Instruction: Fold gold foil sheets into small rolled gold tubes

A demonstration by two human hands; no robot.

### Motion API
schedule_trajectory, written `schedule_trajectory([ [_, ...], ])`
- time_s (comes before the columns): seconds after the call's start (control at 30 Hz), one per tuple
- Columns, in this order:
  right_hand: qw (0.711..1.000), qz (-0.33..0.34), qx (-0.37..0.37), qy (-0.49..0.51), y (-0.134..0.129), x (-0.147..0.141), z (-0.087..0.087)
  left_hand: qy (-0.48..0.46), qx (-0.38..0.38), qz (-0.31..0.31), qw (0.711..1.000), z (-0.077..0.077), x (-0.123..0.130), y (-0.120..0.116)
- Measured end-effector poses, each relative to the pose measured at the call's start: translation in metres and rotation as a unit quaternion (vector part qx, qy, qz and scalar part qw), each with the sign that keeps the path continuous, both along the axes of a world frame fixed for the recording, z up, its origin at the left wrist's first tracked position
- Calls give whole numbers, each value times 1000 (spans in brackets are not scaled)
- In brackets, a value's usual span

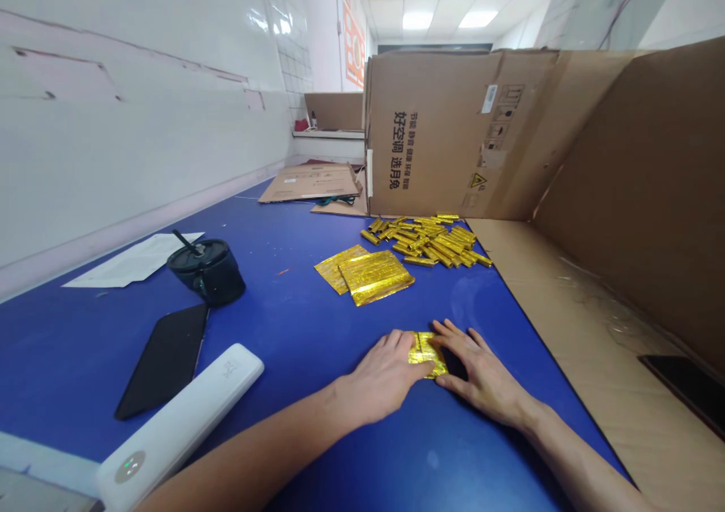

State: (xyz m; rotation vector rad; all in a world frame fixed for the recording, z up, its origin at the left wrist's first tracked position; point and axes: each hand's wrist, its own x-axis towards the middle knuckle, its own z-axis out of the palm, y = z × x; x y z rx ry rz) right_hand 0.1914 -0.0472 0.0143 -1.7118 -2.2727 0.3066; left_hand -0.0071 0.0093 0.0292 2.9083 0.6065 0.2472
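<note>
Foil piece, gold (430,343), lies on the blue table (317,451), near side, between both hands, touched by both. Dark line runs across its upper part. Left hand (381,376): fingers bent and held close together over the left edge of the foil, thumb reaching across its lower part; can't tell if it actually pinches. Right hand (481,372): fingers spread, index over the upper right of the foil, thumb at its lower right corner, dark gap of shadow between thumb and fingers. Beyond the hands, gold sheets (378,276), squarish, one overlapping another that sticks out at left. Further back and right, loose pile of gold rolls (445,246), slim, lying at mixed angles, near the foot of a big cardboard box (442,142) with Chinese print and a yellow warning triangle. Box side stands upright; another brown panel at far right, black flat object (688,387) low by it. Back left of the pile: flattened cardboard (309,183), teal item (338,201) at its front edge, too small to tell. Left side of table: dark mug (223,278), lidded, black stick poking out the top, partly over white paper (124,264); black slab (164,361), phone-like; white device (186,417), long, green light on its near end, just beside the left forearm.
</note>
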Motion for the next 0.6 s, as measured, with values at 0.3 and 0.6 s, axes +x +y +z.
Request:
schedule_trajectory([
  [0.3,997,57,41,18,-6,-10,9,38,29,-9,999,0,2,6],
  [0.6,995,54,87,-2,-7,-16,3,3,33,-43,999,-5,5,6],
])
